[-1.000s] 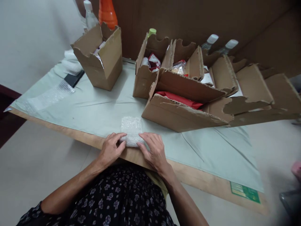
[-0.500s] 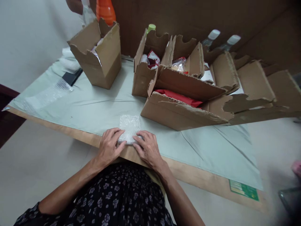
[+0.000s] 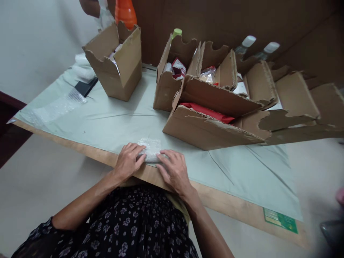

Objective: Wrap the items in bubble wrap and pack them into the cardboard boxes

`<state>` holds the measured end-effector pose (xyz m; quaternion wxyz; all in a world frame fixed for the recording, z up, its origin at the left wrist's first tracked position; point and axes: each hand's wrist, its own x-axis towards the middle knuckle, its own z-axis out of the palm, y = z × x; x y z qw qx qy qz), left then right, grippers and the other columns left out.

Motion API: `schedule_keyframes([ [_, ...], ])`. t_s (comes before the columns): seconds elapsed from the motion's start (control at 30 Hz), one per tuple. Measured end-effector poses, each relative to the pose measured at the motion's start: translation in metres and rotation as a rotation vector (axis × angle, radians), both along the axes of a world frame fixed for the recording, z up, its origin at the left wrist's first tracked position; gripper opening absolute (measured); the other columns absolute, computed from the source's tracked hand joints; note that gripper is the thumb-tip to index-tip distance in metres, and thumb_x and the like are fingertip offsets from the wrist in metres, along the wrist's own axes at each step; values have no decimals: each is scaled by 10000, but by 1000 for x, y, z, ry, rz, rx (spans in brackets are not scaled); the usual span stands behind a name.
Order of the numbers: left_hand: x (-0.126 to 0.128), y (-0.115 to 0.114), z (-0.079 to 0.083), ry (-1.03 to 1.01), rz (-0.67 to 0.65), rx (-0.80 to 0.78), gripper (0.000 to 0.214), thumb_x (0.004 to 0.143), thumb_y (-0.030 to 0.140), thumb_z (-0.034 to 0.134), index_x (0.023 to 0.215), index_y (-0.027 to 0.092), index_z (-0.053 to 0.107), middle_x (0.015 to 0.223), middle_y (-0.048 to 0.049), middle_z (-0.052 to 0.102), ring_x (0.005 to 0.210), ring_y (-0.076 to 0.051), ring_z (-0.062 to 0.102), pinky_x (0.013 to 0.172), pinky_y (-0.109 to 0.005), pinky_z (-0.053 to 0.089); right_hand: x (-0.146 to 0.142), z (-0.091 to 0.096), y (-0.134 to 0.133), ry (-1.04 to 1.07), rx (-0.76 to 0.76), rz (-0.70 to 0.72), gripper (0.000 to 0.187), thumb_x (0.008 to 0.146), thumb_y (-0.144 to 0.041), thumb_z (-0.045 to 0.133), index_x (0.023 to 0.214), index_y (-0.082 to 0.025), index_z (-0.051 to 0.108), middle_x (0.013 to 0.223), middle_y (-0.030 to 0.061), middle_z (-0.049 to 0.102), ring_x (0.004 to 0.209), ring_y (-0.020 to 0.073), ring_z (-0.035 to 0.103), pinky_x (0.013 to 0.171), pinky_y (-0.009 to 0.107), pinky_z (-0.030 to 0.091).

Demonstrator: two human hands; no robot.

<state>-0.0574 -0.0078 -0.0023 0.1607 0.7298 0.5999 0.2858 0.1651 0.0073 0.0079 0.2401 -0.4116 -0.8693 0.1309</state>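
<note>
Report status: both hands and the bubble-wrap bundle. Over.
Left hand and right hand open, fingers pressing bubble-wrap bundle. Bundle flat on green sheet, near table edge. Cardboard box beyond, apart.

Bundle (image 3: 152,148) on the table (image 3: 107,123), near edge
I see it between left hand (image 3: 128,163) and right hand (image 3: 174,171); long carton (image 3: 204,130) behind-right, lone carton (image 3: 118,70) back-left.

Two hands (image 3: 128,163) (image 3: 174,171), one bubble-wrap packet (image 3: 152,149)

Nothing legible shows; the green label (image 3: 280,220) at the desk (image 3: 107,122) edge carries print too small to read.
</note>
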Motion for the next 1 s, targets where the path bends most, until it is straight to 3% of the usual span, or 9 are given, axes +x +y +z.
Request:
schedule_keyframes([
  [0.13, -2, 0, 2, -58, 116, 29, 274, 948, 301, 588, 1170, 181, 697, 1049, -105, 701, 983, -261, 634, 911, -443, 529, -8, -12, 14, -6, -62, 47, 241, 994, -221, 581, 1193, -247, 716, 1239, 93, 731, 1201, 268, 605, 1000, 448, 455],
  [0.2, -4, -8, 6, -233, 210, -3, 342, 942, 360, 605, 1222, 172, 662, 1047, -97, 690, 936, -230, 642, 845, -397, 557, -10, -16, 22, 95, -124, -32, 228, 1006, -226, 556, 1146, -233, 735, 1144, 85, 764, 1118, 252, 648, 963, 428, 476],
  [0.3, -5, -21, 13, -580, 332, -195, 451, 905, 412, 642, 1277, 158, 613, 1059, -97, 693, 894, -198, 665, 767, -341, 583, -12, -15, 25, 251, -233, -138, 231, 1009, -251, 538, 1108, -226, 745, 1062, 80, 780, 1019, 242, 680, 914, 417, 497],
  [0.43, 5, -23, 15, -983, 322, -479, 644, 775, 400, 759, 1337, 146, 571, 1170, -125, 708, 1021, -234, 697, 862, -369, 597, -11, -2, 9, 385, -379, -91, 188, 995, -257, 563, 1047, -229, 742, 998, 56, 782, 955, 219, 688, 921, 408, 504],
  [0.53, 18, -18, 13, -1126, 291, -517, 588, 737, 372, 778, 1266, 164, 628, 1062, -73, 730, 963, -201, 691, 884, -331, 577, -6, 6, -4, 445, -435, -68, 167, 977, -289, 591, 1052, -240, 731, 1092, 68, 765, 1049, 226, 681, 974, 423, 508],
  [0.67, 31, -16, 17, -1057, 187, -444, 359, 786, 357, 762, 1094, 192, 679, 933, -30, 711, 866, -171, 663, 792, -268, 563, 7, 11, -14, 591, -561, -117, 455, 896, -391, 694, 1319, -229, 640, 1325, 118, 693, 1142, 245, 679, 942, 376, 558],
  [0.8, 37, -9, 31, -840, -16, -348, 248, 865, 358, 699, 1058, 208, 657, 900, -37, 687, 796, -176, 650, 707, -270, 560, 30, 33, -15, 581, -592, -141, 183, 937, -342, 625, 1016, -221, 736, 889, 33, 773, 781, 184, 715, 721, 271, 567],
  [0.9, 40, 17, 58, -590, -178, -16, 445, 896, 373, 663, 1314, 245, 581, 1232, -110, 673, 1087, -260, 659, 931, -395, 570, 64, 68, -9, 516, -434, -171, 142, 936, -319, 636, 939, -234, 750, 809, 23, 766, 694, 183, 709, 648, 259, 557],
  [1.0, 51, 60, 91, -259, -181, 336, 555, 883, 350, 680, 1409, 268, 523, 1466, -136, 553, 1369, -340, 518, 1135, -546, 451, 111, 108, 0, 437, -238, -172, 135, 935, -316, 665, 1010, -285, 772, 864, 35, 785, 707, 192, 727, 605, 263, 555],
])
